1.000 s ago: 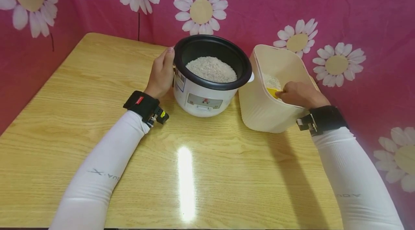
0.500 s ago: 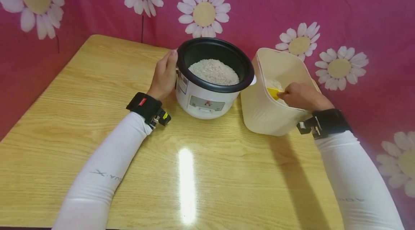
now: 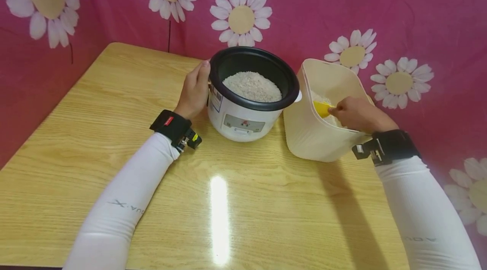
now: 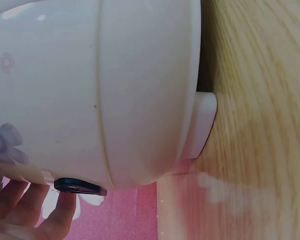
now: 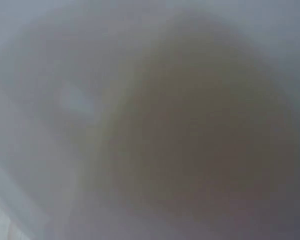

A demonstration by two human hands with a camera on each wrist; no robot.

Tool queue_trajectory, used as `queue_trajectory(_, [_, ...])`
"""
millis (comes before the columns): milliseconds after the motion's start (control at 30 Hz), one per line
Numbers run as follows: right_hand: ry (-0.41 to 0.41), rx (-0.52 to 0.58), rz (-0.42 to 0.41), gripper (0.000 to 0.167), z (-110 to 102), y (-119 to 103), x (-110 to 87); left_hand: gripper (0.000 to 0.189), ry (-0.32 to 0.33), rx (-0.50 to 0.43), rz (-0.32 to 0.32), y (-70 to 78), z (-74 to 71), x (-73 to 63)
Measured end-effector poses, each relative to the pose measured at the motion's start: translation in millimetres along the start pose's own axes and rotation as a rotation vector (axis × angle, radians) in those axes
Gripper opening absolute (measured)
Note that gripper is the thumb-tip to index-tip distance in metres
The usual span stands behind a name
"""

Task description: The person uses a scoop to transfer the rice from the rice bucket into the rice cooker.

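A white rice cooker (image 3: 243,128) with a black inner pot (image 3: 243,55) stands on the wooden table, slightly tilted toward the front in the head view. A mound of uncooked rice (image 3: 253,86) lies in the pot. My left hand (image 3: 192,92) grips the cooker's left side, thumb up by the black rim. In the left wrist view its fingers (image 4: 27,205) touch the cooker beside a dark side handle (image 4: 80,186). Inside a cream rice bin (image 3: 319,143), my right hand (image 3: 357,113) holds a yellow scoop (image 3: 322,109), its lower part hidden by the bin's wall.
More rice (image 3: 319,97) lies in the bin, right of the cooker. Behind the table (image 3: 152,202) hangs a magenta cloth (image 3: 296,4) with daisies. The right wrist view is blurred, filled by something pale close up.
My right hand has shifted a little to the right inside the bin, and more of the yellow scoop shows. The left hand keeps its grip on the cooker. The head view has shifted slightly.
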State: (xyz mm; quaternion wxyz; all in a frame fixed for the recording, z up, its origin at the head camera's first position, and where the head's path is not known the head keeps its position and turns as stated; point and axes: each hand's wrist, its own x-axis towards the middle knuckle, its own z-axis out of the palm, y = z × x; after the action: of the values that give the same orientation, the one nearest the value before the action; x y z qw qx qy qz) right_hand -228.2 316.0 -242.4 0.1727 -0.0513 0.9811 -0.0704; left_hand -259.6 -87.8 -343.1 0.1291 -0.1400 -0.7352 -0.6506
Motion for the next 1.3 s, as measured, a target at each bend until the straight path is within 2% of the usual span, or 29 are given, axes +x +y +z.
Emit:
queue_trajectory(267, [0.02,0.027,0.01,0.042,-6,-5,-9.9,0.053,0.009,-0.005,0.005,0.0,0.2,-0.5])
queue_trajectory(467, [0.036,0.095,0.014,0.037,-4,-5,-13.0,0.052,0.001,-0.013,-0.009,-2.0,1.0,-1.2])
queue_trajectory(700, [0.089,-0.014,0.015,0.039,-5,-9,-14.3,0.052,0.005,-0.017,0.012,-2.4,1.3,-0.4])
queue_trajectory(1133, [0.075,-0.022,0.048,0.044,-16,-12,-18.2,0.052,0.006,0.002,0.016,-2.0,-0.5,-0.2])
queue_trajectory(1300, [0.098,-0.036,0.058,0.044,-17,-13,-23.0,0.053,0.0,0.002,0.012,-2.1,0.0,-0.2])
